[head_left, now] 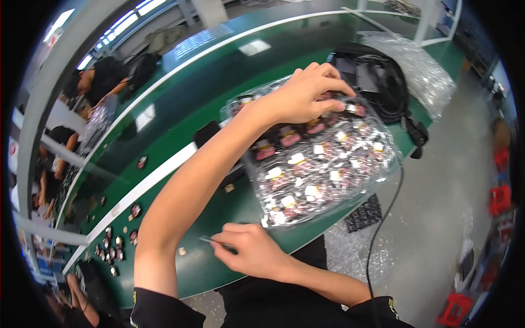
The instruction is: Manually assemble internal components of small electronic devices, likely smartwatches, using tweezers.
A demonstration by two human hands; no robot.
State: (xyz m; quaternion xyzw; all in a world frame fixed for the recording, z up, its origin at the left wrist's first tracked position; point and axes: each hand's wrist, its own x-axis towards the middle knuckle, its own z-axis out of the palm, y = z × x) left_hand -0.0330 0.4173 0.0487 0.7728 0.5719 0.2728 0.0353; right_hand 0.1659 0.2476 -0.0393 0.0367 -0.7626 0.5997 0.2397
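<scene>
My left hand (317, 94) reaches across a clear plastic blister tray (262, 210). Its bent fingers and thumb close in at a far-right pocket, at a small part (356, 109) with a reddish body and shiny top; whether they grip it is hard to see. Rows of similar small parts (290, 136) fill the tray's pockets. Close to my body, my right hand (249, 250) is closed around a slim tweezers-like tool (205, 239), its tip pointing left over the green table (213, 268). The tray lies at a slant near the table's right edge.
Loose small parts (112, 249) lie in a cluster at the left. A black bag (377, 82) with cables and bubble wrap (421, 65) sit beyond the tray. A black cable (383, 218) hangs down the right side. People (104, 76) work across the table behind a white-edged divider.
</scene>
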